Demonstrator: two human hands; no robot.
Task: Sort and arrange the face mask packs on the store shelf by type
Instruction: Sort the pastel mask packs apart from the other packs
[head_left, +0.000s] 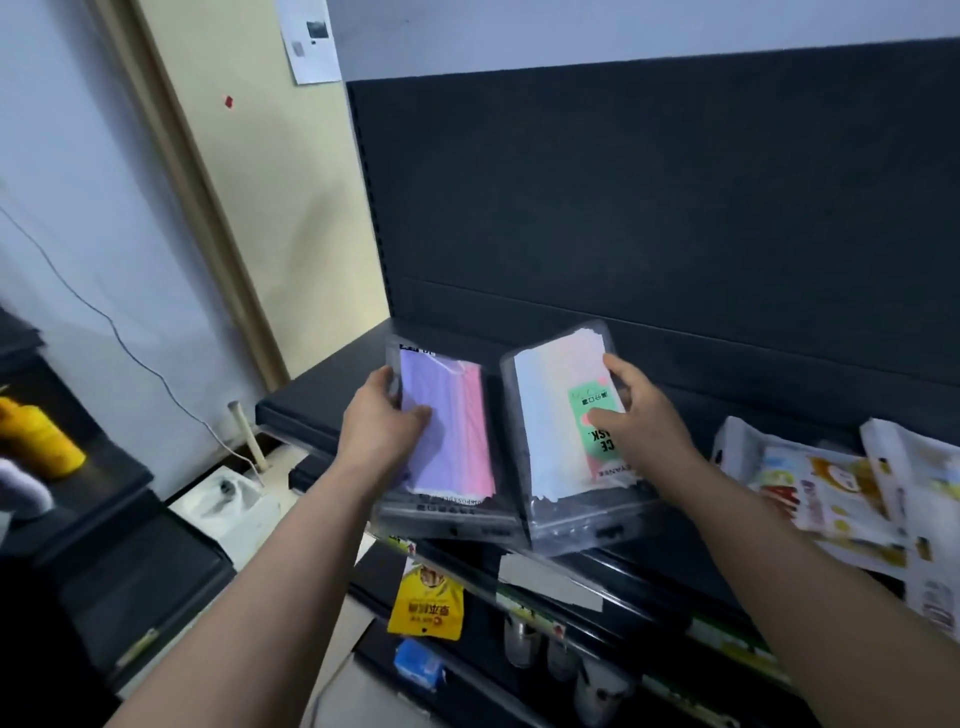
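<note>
2 mask packs sit side by side at the centre of the frame, over the front part of the dark shelf (322, 395). The left hand (382, 415) grips the purple pack (452, 431) at its left edge, thumb laid on the face and the other fingers (387, 376) curled round the edge. The right hand (639, 410) grips the white pack (550, 415) at its right edge, thumb pressed on the green label and the other fingers hooked over the upper right side. The packs are just beside each other, inner edges nearly touching. Whether their near ends rest on the shelf lip cannot be told. Both look light: thin stacks of soft masks in glossy clear sleeves, likely to bend and to slip under a loose hold. A side-edge pinch with the thumb flat on the face seems the soundest grip, since it keeps each stack from sagging or sliding out. More printed packs (831, 488) lie in a loose heap at the right of the frame, well apart from both hands.
</note>
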